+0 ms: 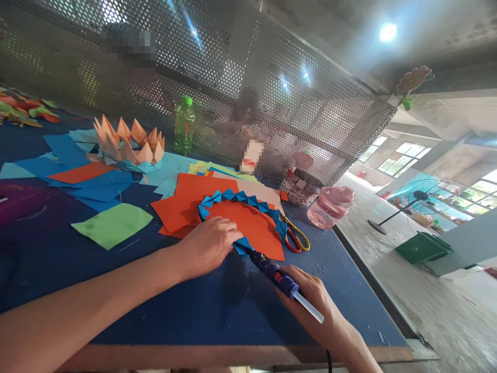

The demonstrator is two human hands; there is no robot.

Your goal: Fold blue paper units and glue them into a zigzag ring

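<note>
A chain of folded blue paper pieces [241, 197] curves in a nearly closed ring over orange paper sheets [248, 224]. My left hand [215, 241] grips the near end of this chain, its fingers closed on the paper. In my right hand [310, 298] is a purple hot glue gun [274, 272], with a clear glue stick [308, 306] jutting from its back. The gun's dark nozzle meets or nearly meets the blue piece by my left fingertips; contact is hard to make out. Scissors [298, 239] with red and yellow handles lie right of the ring, blades hidden.
An orange paper lotus [130, 145] stands at the back left among blue sheets [97, 189]. Behind are a green-capped bottle [185, 124] and a perforated metal screen [217, 67]. A woven basket [301, 186] and pink container [330, 207] stand near the table's right edge.
</note>
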